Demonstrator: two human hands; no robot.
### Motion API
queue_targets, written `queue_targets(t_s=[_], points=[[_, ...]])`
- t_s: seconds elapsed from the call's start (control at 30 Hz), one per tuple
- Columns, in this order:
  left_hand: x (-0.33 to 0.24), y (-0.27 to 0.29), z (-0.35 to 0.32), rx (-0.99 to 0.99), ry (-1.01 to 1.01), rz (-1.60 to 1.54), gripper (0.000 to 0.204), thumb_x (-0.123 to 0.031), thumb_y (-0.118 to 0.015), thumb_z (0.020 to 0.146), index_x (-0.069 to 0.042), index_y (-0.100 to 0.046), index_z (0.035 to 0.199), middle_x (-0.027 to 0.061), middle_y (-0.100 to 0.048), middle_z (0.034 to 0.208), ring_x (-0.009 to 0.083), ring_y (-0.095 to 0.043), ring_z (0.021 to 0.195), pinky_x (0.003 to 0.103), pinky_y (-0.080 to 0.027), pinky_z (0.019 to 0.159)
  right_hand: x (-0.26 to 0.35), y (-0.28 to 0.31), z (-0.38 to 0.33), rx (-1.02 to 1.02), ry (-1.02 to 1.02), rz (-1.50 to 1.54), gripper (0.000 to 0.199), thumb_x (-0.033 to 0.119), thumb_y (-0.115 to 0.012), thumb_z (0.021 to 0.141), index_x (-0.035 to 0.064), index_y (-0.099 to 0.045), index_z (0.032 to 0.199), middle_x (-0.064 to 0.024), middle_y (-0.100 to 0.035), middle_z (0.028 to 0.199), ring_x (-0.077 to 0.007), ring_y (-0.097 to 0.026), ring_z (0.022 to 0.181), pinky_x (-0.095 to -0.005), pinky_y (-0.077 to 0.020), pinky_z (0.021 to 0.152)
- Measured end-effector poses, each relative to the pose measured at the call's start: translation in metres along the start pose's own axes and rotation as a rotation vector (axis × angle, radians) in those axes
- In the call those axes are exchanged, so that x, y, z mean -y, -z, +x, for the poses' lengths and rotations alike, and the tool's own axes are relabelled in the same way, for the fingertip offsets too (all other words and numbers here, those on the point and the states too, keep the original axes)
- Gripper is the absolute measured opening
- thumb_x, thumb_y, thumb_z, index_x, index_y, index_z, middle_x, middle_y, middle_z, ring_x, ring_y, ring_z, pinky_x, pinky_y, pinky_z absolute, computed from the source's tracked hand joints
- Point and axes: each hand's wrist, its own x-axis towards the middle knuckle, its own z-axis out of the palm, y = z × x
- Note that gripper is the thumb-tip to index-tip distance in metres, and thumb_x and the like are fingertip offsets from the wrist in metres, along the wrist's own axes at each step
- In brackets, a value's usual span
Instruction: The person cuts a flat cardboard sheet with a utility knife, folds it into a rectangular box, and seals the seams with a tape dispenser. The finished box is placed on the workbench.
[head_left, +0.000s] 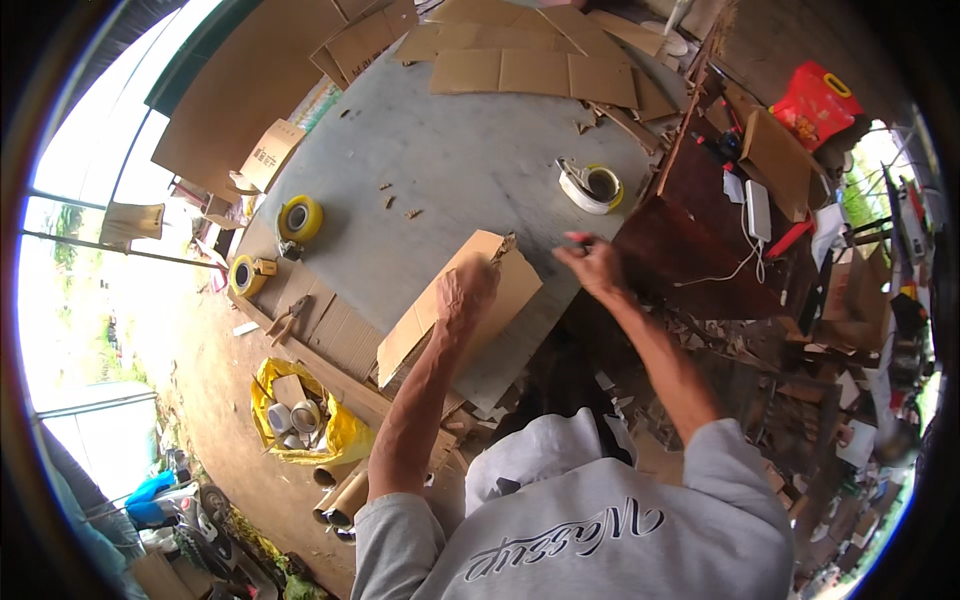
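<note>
A folded piece of brown cardboard (410, 335) lies slantwise on the near part of the grey tabletop. My left hand (467, 290) is closed on its upper part, near a ragged, torn-looking end. To the right of the cardboard and apart from it, my right hand (594, 268) is closed around a small red and dark tool (578, 238). Only the tool's red end shows clearly, and motion blurs its kind. Small cardboard scraps (388, 202) are scattered on the table beyond my left hand.
Tape rolls stand at the left, a yellow one (300, 218) among them, and a white-and-yellow roll (592, 188) at the right. Pliers (290, 318) rest on the left edge. Flat cardboard sheets (535, 75) cover the far side. A yellow bag (345, 440) sits below left; a dark red cabinet (680, 245) adjoins the right.
</note>
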Motion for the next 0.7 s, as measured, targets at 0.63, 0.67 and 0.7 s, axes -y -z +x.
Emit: queue_targets(t_s=[0.63,0.67,0.7], points=[[0.035,0.02,-0.137,-0.75,0.275,0.004,0.08,-0.036,-0.075,0.092,-0.001,-0.039,0.154,0.0231,-0.046,0.152,0.0424,-0.038,0.144,0.054,-0.025,0.121,-0.148,0.078,-0.002,-0.158,0.142,-0.29,0.033,0.017,-0.087,0.08,0.0069,-0.073,0.109,-0.012,-0.074,0.092,-0.0299,-0.071,0.088,-0.0394,-0.0549,0.083],[0.045,0.017,-0.167,-0.88,0.393,0.066,0.08,-0.036,-0.076,0.091,-0.001,-0.039,0.153,0.0233,-0.049,0.146,0.0425,-0.039,0.14,0.054,-0.026,0.12,-0.164,0.07,-0.009,-0.132,0.048,-0.125,0.033,0.017,-0.086,0.081,0.0059,-0.073,0.109,-0.0116,-0.075,0.094,-0.0282,-0.071,0.09,-0.038,-0.0548,0.084],[0.071,-0.009,-0.21,-0.853,0.595,0.06,0.078,-0.038,-0.075,0.093,0.0,-0.04,0.151,0.0222,-0.053,0.138,0.0406,-0.044,0.136,0.052,-0.03,0.117,-0.158,0.049,-0.013,-0.042,0.073,-0.053,0.029,0.014,-0.085,0.083,0.0026,-0.072,0.107,-0.0109,-0.077,0.098,-0.0257,-0.072,0.092,-0.0365,-0.0547,0.087]])
